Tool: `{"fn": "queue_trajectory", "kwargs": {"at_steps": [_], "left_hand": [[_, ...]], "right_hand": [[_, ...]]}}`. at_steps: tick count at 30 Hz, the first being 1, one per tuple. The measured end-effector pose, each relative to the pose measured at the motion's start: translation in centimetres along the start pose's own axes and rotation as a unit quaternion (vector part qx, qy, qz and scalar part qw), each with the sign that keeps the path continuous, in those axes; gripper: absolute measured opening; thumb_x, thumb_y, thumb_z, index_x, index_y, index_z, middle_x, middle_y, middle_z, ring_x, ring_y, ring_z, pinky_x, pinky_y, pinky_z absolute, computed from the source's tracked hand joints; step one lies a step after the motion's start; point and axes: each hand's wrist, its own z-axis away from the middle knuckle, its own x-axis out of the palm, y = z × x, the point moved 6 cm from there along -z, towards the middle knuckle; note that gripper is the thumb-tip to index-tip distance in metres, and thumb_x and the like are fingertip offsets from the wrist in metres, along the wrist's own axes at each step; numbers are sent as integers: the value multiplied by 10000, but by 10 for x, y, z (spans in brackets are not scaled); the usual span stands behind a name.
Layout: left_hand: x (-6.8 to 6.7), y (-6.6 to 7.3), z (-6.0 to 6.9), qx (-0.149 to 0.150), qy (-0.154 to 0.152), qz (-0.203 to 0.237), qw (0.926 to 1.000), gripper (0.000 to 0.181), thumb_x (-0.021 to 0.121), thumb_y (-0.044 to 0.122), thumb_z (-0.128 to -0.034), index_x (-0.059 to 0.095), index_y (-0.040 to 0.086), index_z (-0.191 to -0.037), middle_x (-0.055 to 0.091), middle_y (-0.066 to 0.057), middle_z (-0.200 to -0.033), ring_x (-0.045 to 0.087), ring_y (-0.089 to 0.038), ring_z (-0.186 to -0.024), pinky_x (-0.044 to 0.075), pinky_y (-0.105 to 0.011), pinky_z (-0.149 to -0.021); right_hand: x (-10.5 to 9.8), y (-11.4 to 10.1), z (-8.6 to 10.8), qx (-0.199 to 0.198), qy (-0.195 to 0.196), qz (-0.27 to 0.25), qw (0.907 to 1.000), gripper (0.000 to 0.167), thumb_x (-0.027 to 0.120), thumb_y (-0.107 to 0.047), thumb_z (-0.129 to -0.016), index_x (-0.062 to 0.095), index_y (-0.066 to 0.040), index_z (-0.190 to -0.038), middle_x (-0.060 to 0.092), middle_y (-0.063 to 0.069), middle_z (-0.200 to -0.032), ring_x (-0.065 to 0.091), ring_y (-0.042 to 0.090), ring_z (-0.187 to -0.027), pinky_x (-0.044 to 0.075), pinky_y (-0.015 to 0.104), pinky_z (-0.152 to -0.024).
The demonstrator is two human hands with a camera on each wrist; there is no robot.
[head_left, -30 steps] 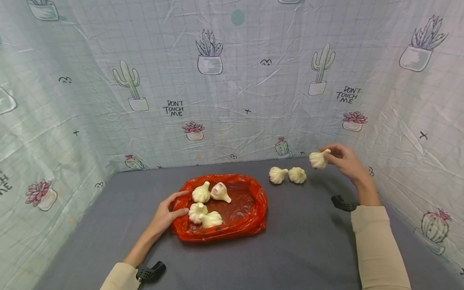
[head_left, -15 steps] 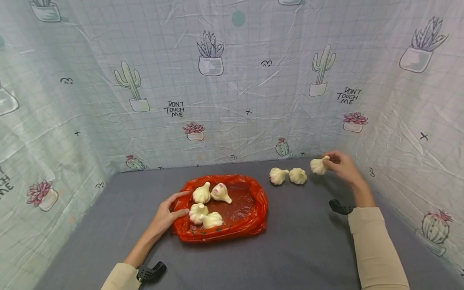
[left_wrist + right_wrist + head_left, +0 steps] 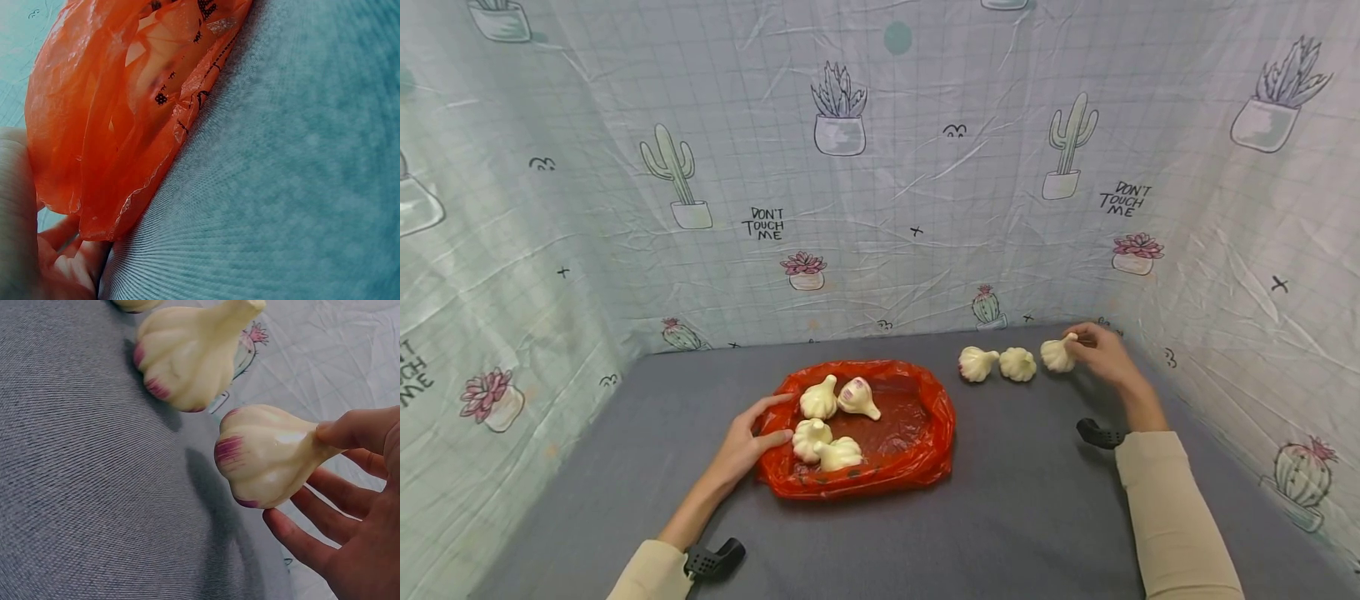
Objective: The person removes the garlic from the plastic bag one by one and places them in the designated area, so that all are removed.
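My right hand (image 3: 1107,357) pinches a garlic bulb (image 3: 1057,355) by its stem at the back right. In the right wrist view the bulb (image 3: 265,456) shows purple patches on its base, with its shadow on the cloth beside it. Two more garlic bulbs, one (image 3: 1017,364) nearer and one (image 3: 977,364) farther left, lie in line with it. My left hand (image 3: 741,442) holds the left end of a red plastic bag (image 3: 940,417), thumb over the rim. Several garlic bulbs (image 3: 818,398) lie in the bag's left half. The left wrist view partly hides those fingers behind the plastic (image 3: 94,125).
Grey cloth (image 3: 1000,508) covers the table. A pale curtain (image 3: 880,167) printed with cacti rises close behind the row of bulbs and along both sides. Black wrist devices, one (image 3: 713,560) left and one (image 3: 1100,434) right, sit on the wrists.
My right hand has lowered the garlic bulb toward the cloth, down to the level of the two other bulbs. My left hand and the bag have stayed in place.
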Motion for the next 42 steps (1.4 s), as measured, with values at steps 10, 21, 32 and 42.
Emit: {"fn": "queue_trajectory", "kwargs": {"at_steps": [10, 21, 32, 42], "left_hand": [[0, 0, 0, 6, 18, -4, 10000, 552, 747, 150, -933, 577, 149, -1457, 535, -201, -1506, 614, -325, -1218, 547, -224, -882], [0, 1, 0, 8, 12, -10, 10000, 555, 750, 149, -927, 579, 150, -1454, 556, -199, -1483, 618, -305, -1202, 546, -220, -883], [0, 0, 0, 3, 20, -106, 9999, 549, 752, 163, -928, 586, 164, -1451, 563, -185, -1480, 620, -291, -1196, 540, -215, -888], [0, 0, 0, -18, -13, -27, 10000, 551, 743, 154, -938, 574, 156, -1462, 548, -193, -1493, 619, -309, -1210, 546, -218, -887]], "right_hand": [[4, -1, 3, 202, -25, 65, 9998, 438, 465, -204, -1101, 484, 135, -1377, 513, 395, -1368, 520, 535, -1283, 563, 507, -954], [7, 1, 3, 186, -97, 115, 9997, 407, 485, -172, -1095, 501, 136, -1361, 530, 393, -1358, 528, 535, -1276, 573, 367, -878], [10, 6, 5, 325, -186, 122, 9992, 428, 481, -198, -1101, 490, 121, -1387, 510, 399, -1398, 513, 531, -1303, 561, 494, -913], [10, 7, 4, 387, -220, 136, 9989, 455, 505, -196, -1092, 460, 123, -1414, 484, 410, -1423, 489, 550, -1325, 572, 404, -863]]}}
